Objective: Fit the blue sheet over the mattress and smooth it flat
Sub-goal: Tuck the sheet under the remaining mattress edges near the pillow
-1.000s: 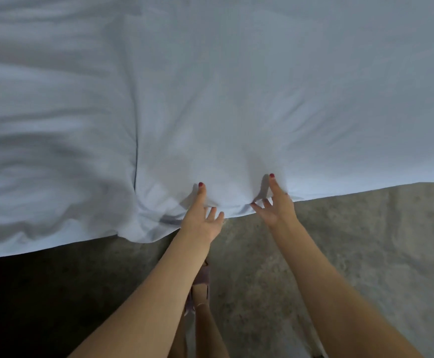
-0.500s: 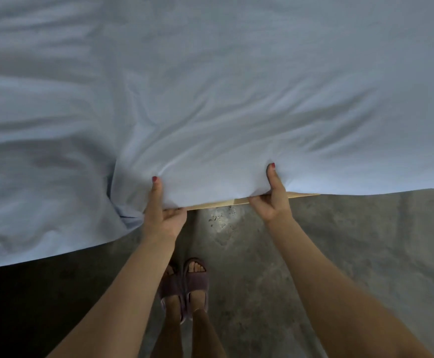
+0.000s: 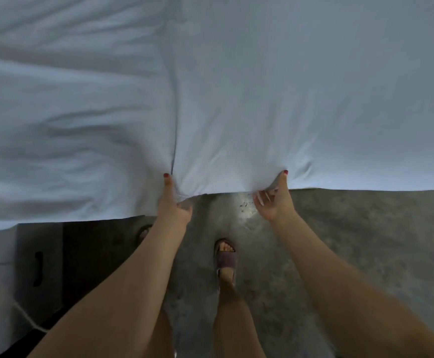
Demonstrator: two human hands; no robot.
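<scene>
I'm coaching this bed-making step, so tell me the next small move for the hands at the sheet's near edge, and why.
Probably pull the hem down and tuck it under. The left hand and right hand both pinch the near edge of the pale blue cotton sheet, which hangs free above the grey concrete floor, with folds fanning from the left grip.

Sheet (image 3: 236, 86) overhangs floor (image 3: 366, 241); slipper (image 3: 226, 257) between forearms.

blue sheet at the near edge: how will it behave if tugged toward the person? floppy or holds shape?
Probably floppy: the blue sheet bunches into folds where the left hand and right hand grip its edge. Likely light: creases fan out from both grips, so a small pull seems to carry far. The wrinkles on the left suggest it shifts unevenly and will need smoothing.
</scene>
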